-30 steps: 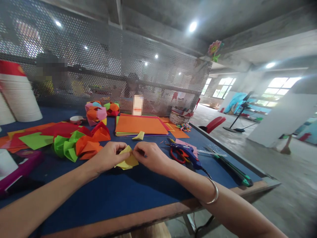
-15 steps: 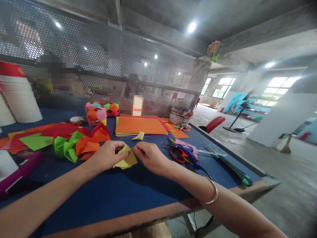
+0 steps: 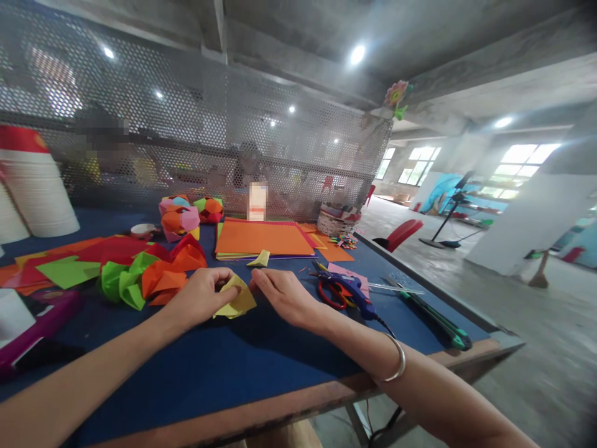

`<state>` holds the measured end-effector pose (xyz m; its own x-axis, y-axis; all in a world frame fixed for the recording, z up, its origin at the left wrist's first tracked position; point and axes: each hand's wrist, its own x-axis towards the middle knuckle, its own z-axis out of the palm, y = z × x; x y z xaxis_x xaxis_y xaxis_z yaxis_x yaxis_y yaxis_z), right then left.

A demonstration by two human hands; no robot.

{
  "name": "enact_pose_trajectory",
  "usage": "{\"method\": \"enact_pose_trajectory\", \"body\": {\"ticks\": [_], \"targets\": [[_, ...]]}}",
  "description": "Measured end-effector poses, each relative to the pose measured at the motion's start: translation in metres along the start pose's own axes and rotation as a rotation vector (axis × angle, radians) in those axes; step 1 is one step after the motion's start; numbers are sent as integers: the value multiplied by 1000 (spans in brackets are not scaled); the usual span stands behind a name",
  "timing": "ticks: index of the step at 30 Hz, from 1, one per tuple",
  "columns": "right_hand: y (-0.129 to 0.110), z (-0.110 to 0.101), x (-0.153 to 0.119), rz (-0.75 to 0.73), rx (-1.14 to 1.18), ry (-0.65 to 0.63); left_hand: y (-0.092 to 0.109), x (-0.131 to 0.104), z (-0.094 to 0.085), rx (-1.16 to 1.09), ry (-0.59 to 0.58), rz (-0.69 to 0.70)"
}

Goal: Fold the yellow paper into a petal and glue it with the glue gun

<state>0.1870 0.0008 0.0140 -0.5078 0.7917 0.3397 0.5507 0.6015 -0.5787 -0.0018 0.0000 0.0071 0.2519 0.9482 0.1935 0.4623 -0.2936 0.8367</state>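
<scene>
Here, in front of the orange paper stack (image 3: pixel 261 239) on the surface (image 3: pixel 196 373), the left hand (image 3: pixel 198 295) alone seems to carry the folded yellow paper (image 3: pixel 237 303), fingers pinched shut on it, the right hand's (image 3: pixel 289 300) gathered closed, apparently empty, just beside.

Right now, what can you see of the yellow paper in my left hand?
The yellow paper looks thin and is folded, with creases and pointy corners. Your left hand pinches it, and your fingers hide part of it. It's tilted, near the front of the blue table; I can't tell if it touches. Your right hand is close beside it, maybe touching.
</scene>
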Motion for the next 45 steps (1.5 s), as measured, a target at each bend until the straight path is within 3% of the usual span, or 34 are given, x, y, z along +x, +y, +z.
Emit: {"method": "enact_pose_trajectory", "body": {"ticks": [17, 29, 38, 45], "targets": [[3, -4, 1, -6, 51, -2, 7, -2, -2, -53, 33, -3], [6, 6, 0, -40, -3, 31, 12, -7, 4, -95, 17, -16], [4, 7, -3, -97, -146, 20, 17, -13, 8, 265, 49, 159], [5, 10, -4, -140, -294, 17, 19, -14, 12, 503, 47, 194]]}}
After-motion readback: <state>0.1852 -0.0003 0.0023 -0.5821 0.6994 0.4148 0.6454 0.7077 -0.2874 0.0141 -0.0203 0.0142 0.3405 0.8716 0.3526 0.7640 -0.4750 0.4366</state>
